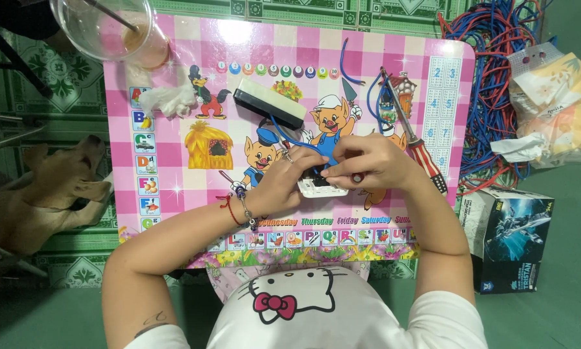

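Both hands clamp the white switch module (321, 187) at the near centre of the pink worktop (174, 84): left hand (284, 176) grips its left edge, right hand (368, 163) pinches the top. Blue wire (297, 141) feeds in from the far-left. Judgement: brace the module flat and seat the wire fully. Screwdriver (414, 136) lies just right.
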